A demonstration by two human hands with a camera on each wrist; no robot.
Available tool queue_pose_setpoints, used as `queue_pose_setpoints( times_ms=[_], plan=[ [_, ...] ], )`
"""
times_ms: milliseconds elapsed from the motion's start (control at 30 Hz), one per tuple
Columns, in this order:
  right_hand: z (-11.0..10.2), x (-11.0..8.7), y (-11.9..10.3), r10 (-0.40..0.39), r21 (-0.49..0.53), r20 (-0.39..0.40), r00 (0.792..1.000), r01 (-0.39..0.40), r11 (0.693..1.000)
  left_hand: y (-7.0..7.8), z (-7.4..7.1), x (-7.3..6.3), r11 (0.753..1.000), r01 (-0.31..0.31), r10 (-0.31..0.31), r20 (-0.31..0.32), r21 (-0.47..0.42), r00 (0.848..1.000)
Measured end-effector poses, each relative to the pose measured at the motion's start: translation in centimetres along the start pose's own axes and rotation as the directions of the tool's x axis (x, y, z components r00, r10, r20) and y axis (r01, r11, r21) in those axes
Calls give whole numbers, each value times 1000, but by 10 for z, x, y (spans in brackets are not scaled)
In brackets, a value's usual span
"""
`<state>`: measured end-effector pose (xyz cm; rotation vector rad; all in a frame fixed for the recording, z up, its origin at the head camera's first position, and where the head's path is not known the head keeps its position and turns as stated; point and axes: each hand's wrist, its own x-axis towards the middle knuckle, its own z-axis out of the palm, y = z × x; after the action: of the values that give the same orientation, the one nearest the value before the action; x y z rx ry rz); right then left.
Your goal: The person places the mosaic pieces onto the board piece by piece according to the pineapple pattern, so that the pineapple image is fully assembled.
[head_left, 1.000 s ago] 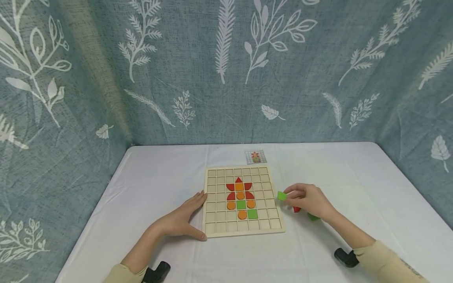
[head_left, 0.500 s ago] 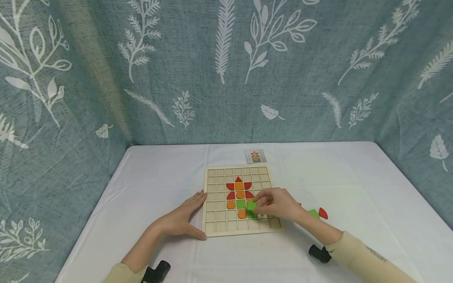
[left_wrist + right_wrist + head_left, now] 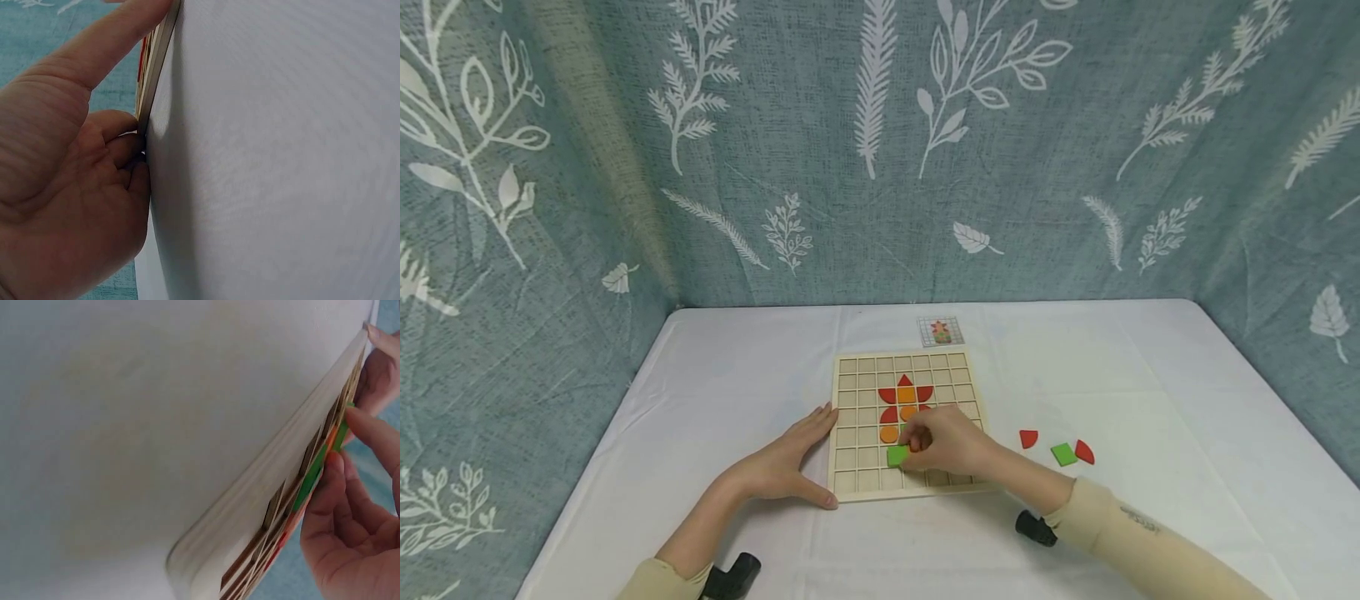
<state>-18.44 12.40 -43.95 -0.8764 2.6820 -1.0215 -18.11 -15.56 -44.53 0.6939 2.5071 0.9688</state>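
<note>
My left hand (image 3: 778,462) rests against the left side of the wooden grid board (image 3: 859,482), thumb spread to its lower corner and fingers along the edge. In the left wrist view the fingers touch the board's rim (image 3: 159,69). Between thumb and fingers, my right hand (image 3: 953,443) pinches a green square tile (image 3: 896,456) over the lower left of the pattern. The right wrist view shows this tile (image 3: 341,434) at the board's surface. Red pieces, an orange square (image 3: 906,394) and orange discs (image 3: 889,434) fill some cells. Part of the pattern is hidden under my right hand.
Right of the board lie a red quarter-circle piece (image 3: 1028,438), a green square tile (image 3: 1063,454) and another red quarter-circle piece (image 3: 1085,452). A pattern card (image 3: 941,332) lies behind the board. Patterned curtains (image 3: 820,225) surround the white table (image 3: 737,358).
My right hand has carried the green square tile leftward from beside the board to the lower left of the pattern. The left hand has stayed on the board's edge.
</note>
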Motion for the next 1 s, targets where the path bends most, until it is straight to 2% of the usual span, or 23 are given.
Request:
queue_pose_setpoints(
  times_ms=[200, 600, 767, 1000],
  plan=[
    [3, 2, -5, -3, -26, -19, 1000, 3, 1000, -1, 1, 0, 1000, -10, 10, 2, 8, 1000],
    [4, -1, -3, -18, 46, 2, 1000, 18, 999, -2, 3, 1, 1000, -1, 1, -3, 15, 1000],
    [-2, -10, 3, 7, 74, -19, 1000, -6, 997, -1, 4, 1, 1000, 7, -7, -3, 10, 1000],
    [-17, -33, 22, 89, 118, -76, 993, -80, 990, -1, 4, 0, 1000, -1, 1, -6, -1, 1000]
  ],
)
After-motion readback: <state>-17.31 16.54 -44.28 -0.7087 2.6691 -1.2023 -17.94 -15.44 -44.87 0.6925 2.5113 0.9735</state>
